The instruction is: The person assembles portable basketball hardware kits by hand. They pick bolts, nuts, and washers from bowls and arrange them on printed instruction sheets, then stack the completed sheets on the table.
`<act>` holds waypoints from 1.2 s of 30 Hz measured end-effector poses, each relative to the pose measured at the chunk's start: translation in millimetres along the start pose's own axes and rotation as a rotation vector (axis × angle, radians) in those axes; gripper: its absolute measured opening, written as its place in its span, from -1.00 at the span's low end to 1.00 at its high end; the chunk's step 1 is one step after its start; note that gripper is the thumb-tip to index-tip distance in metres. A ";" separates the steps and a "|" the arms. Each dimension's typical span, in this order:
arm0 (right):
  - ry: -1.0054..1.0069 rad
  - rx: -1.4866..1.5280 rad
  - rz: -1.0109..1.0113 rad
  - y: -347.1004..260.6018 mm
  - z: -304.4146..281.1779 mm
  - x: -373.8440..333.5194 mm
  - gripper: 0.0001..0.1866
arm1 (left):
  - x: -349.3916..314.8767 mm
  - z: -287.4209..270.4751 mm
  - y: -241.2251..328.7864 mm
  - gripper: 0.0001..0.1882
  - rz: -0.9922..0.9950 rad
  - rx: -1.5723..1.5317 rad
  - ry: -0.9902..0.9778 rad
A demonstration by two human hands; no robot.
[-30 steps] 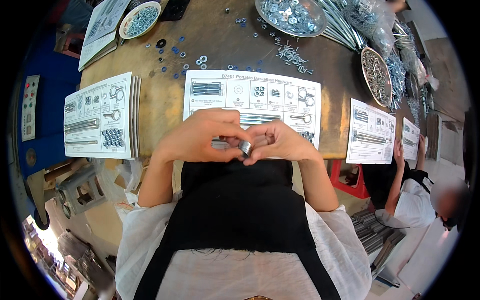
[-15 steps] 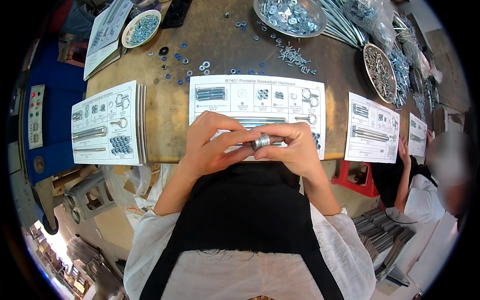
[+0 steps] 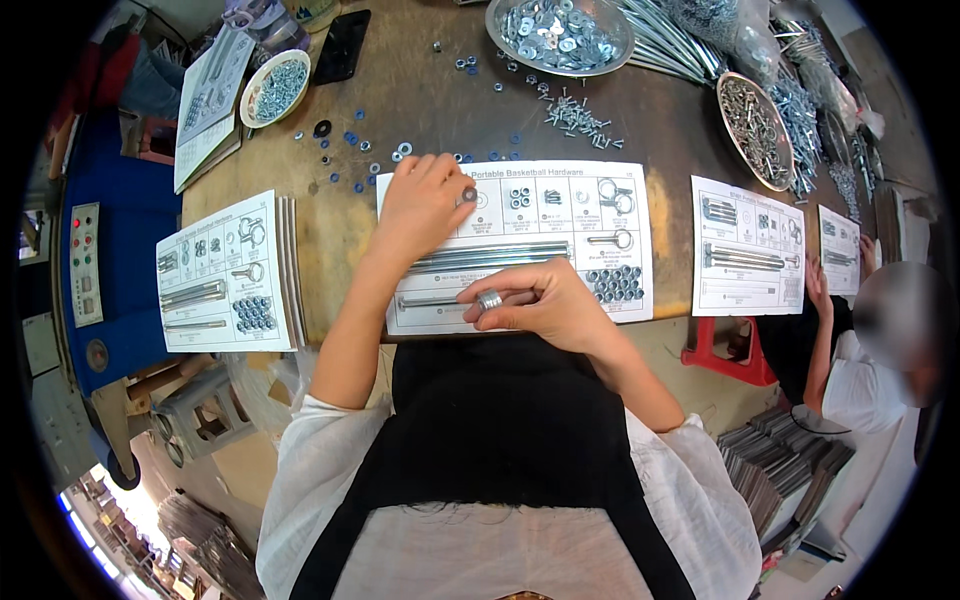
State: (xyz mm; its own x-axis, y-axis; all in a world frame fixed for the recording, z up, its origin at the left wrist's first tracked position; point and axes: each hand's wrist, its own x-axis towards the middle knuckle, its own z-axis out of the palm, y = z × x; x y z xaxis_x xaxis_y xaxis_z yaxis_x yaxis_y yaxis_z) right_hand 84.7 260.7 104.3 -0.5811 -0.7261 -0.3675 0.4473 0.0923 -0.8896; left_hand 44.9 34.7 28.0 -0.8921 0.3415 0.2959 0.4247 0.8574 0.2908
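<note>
Between the thumb and fingers of my right hand (image 3: 553,308) is a short stack of washers (image 3: 489,300), just above the lower part of a printed hardware sheet (image 3: 430,322). My left hand (image 3: 420,208) is over the sheet's upper left, fingers curled in a pinch. A small grey washer-like piece (image 3: 467,196) shows at its fingertips; whether it is one washer or more, I cannot tell. The sheet carries pictures of bolts, nuts, rings and pins.
Loose nuts and washers (image 3: 404,149) lie beyond the sheet, with small screws (image 3: 580,122) farther right. A metal bowl of washers (image 3: 500,50), a bowl of screws (image 3: 248,110), a bowl of metal pieces (image 3: 784,175) and a phone (image 3: 342,47) stand around. Another person's hand (image 3: 818,290) is at right.
My hands have separated. The left moved up and left over the sheet with a small piece; the right moved slightly down and left, keeping the washer stack.
</note>
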 end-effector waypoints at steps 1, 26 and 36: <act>-0.014 -0.042 -0.047 3.3 -1.8 -0.1 -0.72 | 7.8 6.3 -1.5 -0.79 0.053 0.088 -0.020; 0.205 -0.010 -0.178 7.3 -23.5 7.8 -0.72 | -16.4 -46.9 62.6 -0.62 0.143 -0.443 0.324; 0.280 0.098 -0.163 11.4 -41.0 4.9 -0.72 | -13.4 -19.3 32.6 -0.77 -0.230 -0.544 0.094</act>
State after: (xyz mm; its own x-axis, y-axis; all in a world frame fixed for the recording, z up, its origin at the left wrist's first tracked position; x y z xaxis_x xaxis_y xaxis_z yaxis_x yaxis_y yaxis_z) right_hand 59.1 286.0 81.2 -0.8088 -0.5091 -0.2944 0.3879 -0.0854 -0.9178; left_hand 73.7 50.7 51.1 -0.9636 0.1139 0.2420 0.2625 0.5764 0.7739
